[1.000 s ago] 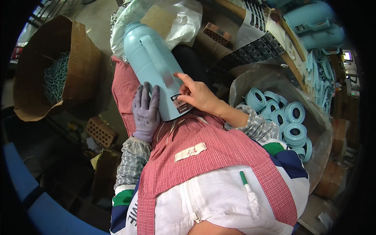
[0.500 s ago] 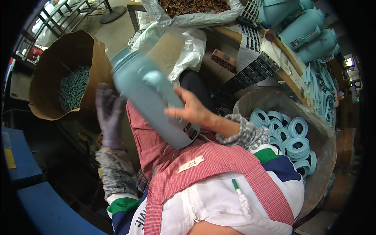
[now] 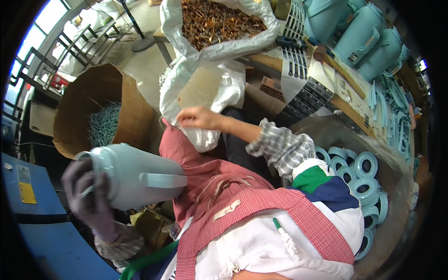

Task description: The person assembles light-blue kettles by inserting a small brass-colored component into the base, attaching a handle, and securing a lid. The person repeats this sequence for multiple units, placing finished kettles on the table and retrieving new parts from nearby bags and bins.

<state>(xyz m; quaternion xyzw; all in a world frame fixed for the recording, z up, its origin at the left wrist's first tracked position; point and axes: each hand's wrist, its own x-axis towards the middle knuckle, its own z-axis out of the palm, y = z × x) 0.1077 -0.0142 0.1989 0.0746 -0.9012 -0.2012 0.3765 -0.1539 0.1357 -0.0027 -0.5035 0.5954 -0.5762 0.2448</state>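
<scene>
My left hand (image 3: 88, 189), in a grey-purple glove, grips the open mouth end of a pale teal plastic jug body with a long side handle (image 3: 135, 177). The jug lies on its side, its closed end against my red-checked apron over my lap. Bare and apart from the jug, my right hand (image 3: 201, 118) hangs over a white plastic bag (image 3: 205, 135) above my knees. Its fingers are loosely stretched and somewhat blurred, and nothing shows in them.
A cardboard drum (image 3: 135, 102) with thin teal strips stands ahead left; blue metal panels (image 3: 56, 242) are nearer. A white sack (image 3: 172, 32) of brown scraps lies ahead. On the right bench (image 3: 347, 88) stand more jugs (image 3: 361, 37); below, a lined bin (image 3: 396, 186) holds teal rings (image 3: 365, 164).
The jug has swung left and turned onto its side. My left hand has taken hold of its mouth, while my right hand has let go of it and moved up.
</scene>
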